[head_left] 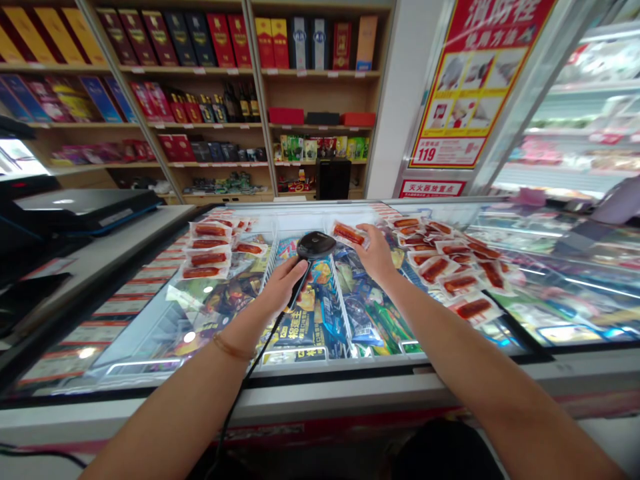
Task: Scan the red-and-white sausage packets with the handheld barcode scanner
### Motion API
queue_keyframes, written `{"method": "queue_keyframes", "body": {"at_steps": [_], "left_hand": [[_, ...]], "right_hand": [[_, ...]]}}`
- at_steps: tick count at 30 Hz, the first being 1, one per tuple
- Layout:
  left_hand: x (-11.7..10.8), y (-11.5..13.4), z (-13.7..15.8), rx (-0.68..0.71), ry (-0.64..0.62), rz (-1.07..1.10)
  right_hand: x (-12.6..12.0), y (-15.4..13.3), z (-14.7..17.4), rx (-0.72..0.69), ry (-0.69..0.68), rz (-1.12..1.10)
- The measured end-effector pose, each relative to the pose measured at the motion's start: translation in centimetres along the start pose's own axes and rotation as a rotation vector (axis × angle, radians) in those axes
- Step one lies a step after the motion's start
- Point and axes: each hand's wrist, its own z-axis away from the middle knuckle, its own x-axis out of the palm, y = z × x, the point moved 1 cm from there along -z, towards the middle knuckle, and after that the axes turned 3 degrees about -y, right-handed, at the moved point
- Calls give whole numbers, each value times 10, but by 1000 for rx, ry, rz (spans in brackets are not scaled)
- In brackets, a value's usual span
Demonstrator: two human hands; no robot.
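My left hand (286,285) is closed round the handle of a black corded barcode scanner (316,245), held over the glass top of a chest freezer. Just right of the scanner head, my right hand (374,251) pinches the edge of a clear vacuum pack of reddish sausage (349,233). The scanner head is close to the pack. Several similar sausage packs (434,268) lie loosely heaped on the glass to the right. More packs (208,259) sit at the left, partly in a column.
Under the freezer glass (190,307) are wire baskets with bagged frozen goods (300,320). The scanner's cable (250,373) hangs down over the front edge. A counter with a dark scale-like device (85,207) stands left. Stocked shelves (200,70) stand behind, a refrigerated display (585,120) at right.
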Motion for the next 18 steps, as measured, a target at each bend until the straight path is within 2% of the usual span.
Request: {"method": "queue_keyframes", "body": {"at_steps": [14,16,18], "left_hand": [[-1,-1,-1,-15,26,-10],[-2,1,-2,-12,79,-19],[-8,7,-5,-26,188,-32]], "right_hand": [[2,2,3,-50,1,-3],[5,1,4,-26,11,0],[10,-2,3,-3,-2,1]]}}
